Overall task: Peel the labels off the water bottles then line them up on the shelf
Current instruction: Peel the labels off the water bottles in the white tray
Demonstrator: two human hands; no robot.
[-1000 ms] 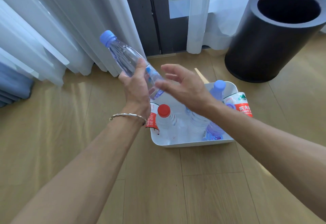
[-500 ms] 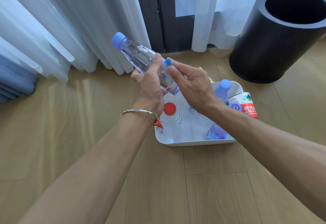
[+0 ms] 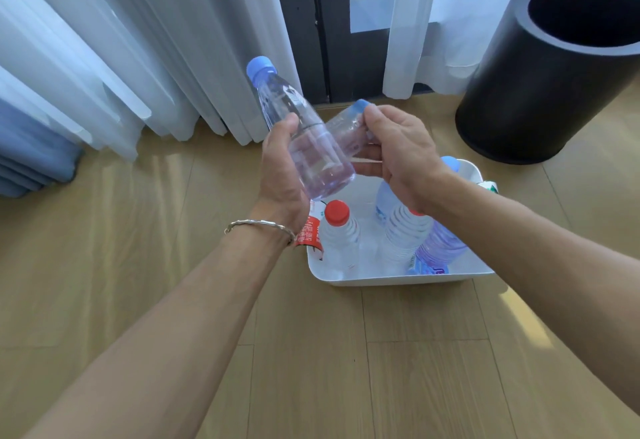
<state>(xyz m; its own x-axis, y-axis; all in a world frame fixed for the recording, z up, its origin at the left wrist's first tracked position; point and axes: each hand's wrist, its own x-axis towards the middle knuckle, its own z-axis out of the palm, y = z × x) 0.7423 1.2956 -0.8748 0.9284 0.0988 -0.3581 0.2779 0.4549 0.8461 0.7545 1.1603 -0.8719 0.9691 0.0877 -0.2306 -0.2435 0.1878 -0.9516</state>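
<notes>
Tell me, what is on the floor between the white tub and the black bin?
Nothing: the head view shows bare wood floor between white tub and black bin.

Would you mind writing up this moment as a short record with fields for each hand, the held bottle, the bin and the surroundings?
left hand: grips the held bottle's lower body
right hand: pinches a clear peeled label coming off the bottle
held bottle: blue cap, tilted, cap up-left, above the bin
white bin: on the floor, holds several bottles, including a red-capped bottle
black cylinder: open-topped, right of the bin
</notes>
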